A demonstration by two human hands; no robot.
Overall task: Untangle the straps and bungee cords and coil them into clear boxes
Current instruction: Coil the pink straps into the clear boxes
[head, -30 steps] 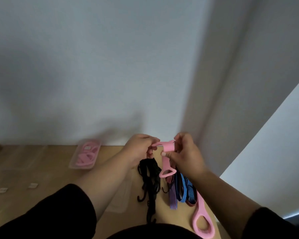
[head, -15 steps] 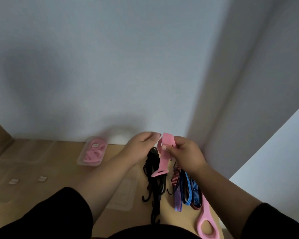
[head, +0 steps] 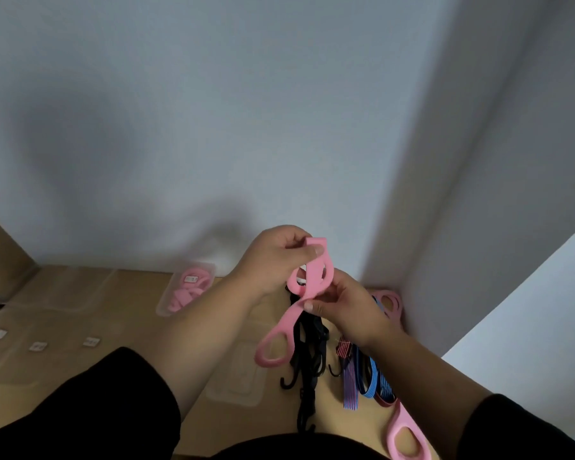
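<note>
A plain indoor room, likely a home or small storeroom: bare white walls (head: 213, 111) meet in a corner (nothing hung) behind a light wooden counter (head: 113, 293).

two hands (head: 276, 257), three pink straps (head: 307, 287) (one boxed)

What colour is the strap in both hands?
Pink strap, clearest in the head view.

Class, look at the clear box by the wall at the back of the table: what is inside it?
The clear box holds a coiled pink strap under a lid bearing a small white label. The blurred plastic hides how the coil lies and whether anything sits beneath it.
</note>
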